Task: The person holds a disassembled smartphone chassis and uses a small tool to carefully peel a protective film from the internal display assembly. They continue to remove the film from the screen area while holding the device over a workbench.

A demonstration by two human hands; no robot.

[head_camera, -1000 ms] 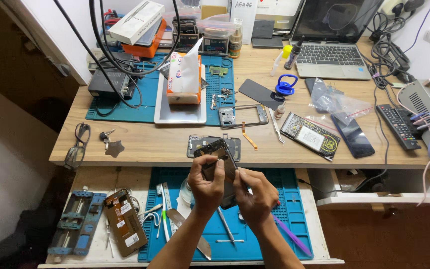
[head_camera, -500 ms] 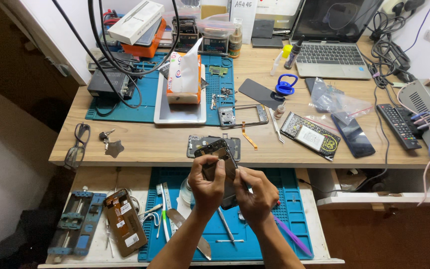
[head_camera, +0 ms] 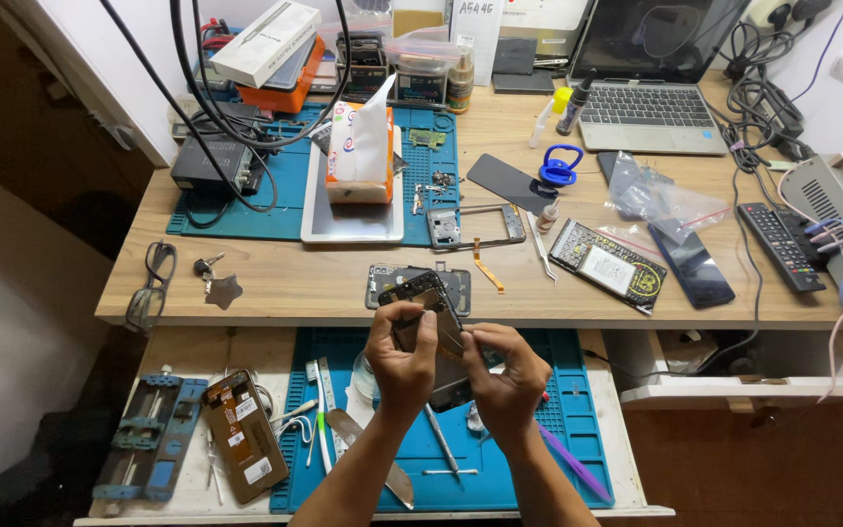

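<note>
The opened phone (head_camera: 424,301) is a dark slab with its back off — bare metal parts and a brownish board show on the upper face. It is held up off the surface, tilted, its top end leaning toward the wooden desk edge and its lower end sunk between the two hands. It hangs over the pulled-out drawer, above the blue mat — just in front of the desk's front edge. Finer detail of its inside is too small to tell.
</note>
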